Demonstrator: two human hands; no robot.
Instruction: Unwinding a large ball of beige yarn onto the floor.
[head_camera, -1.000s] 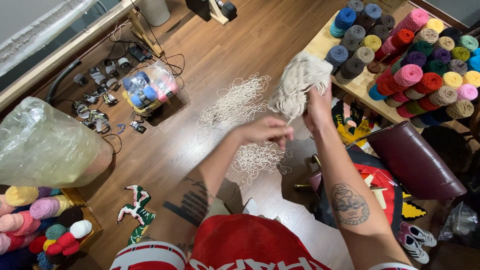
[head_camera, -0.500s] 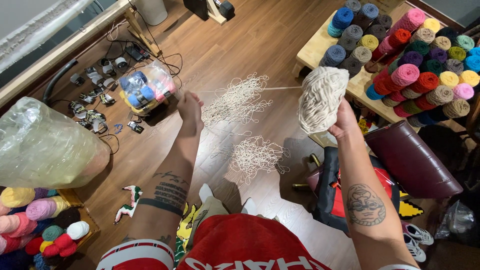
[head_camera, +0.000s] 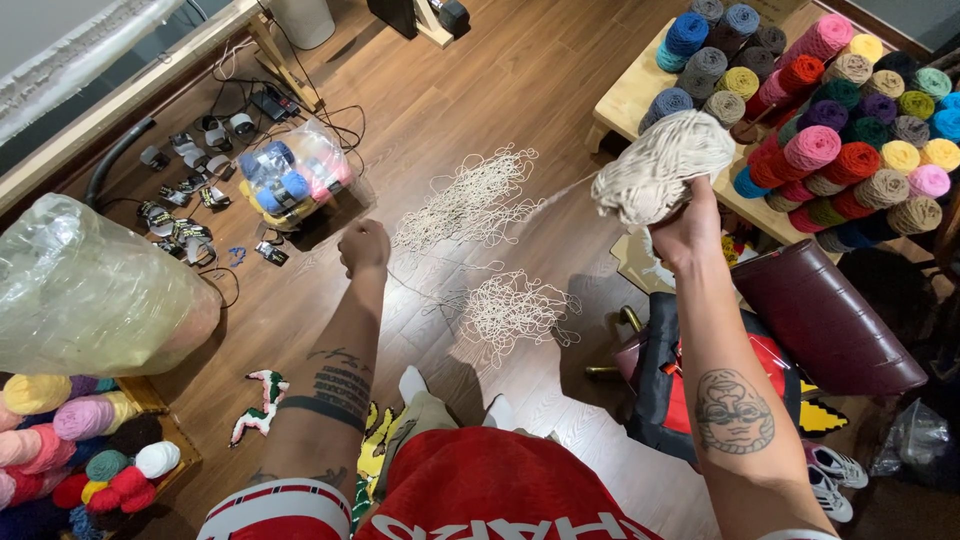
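Over wooden plank floor (head_camera: 480, 80): right hand (head_camera: 688, 225) still gripping cream yarn ball (head_camera: 660, 165); left hand (head_camera: 364, 246), fisted, now drawn further out, lengthening the thin cream strand (head_camera: 560, 192).

- One cream yarn ball (head_camera: 660, 165)
- Two loose yarn tangles (head_camera: 470, 200) on the floor
- Two clear plastic bags (head_camera: 95, 290)
- Two bare hands (head_camera: 364, 245)

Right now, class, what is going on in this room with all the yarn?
A person stands over a wooden floor. The right hand holds up a ball of cream yarn, and a strand runs from it toward the left hand, which is closed in a fist. Loose tangles of cream yarn lie on the floor below. A low table to the right is stacked with coloured yarn balls.
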